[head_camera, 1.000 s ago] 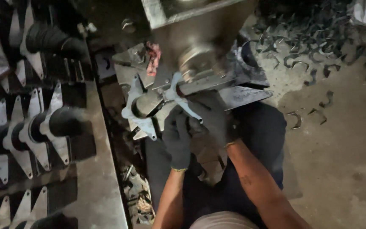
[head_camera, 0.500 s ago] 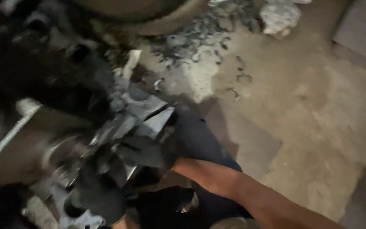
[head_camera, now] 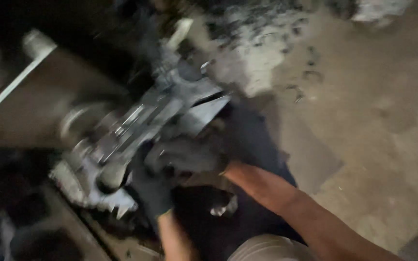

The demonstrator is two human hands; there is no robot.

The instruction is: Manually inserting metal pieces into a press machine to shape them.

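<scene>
The whole view is smeared by motion. My left hand [head_camera: 152,189], in a dark glove, reaches up to a flat grey metal part [head_camera: 103,170] with a round dark boss and toothed edges, and seems to grip its right side. My right hand [head_camera: 189,155], also gloved, lies curled just right of it, under the grey metal press fixture [head_camera: 170,104]. Whether the right fingers hold anything is lost in the blur. My bare forearms run in from the bottom edge.
A dusty concrete floor [head_camera: 364,145] fills the right, with a heap of curved metal scraps [head_camera: 252,29] at the top. A pale metal bar [head_camera: 20,79] slants across the dark left side. My dark trouser leg [head_camera: 252,140] is below the fixture.
The camera has swung to the right and tilted, so the rack of finished parts on the left has left the view. Both hands have stayed at the metal part under the fixture.
</scene>
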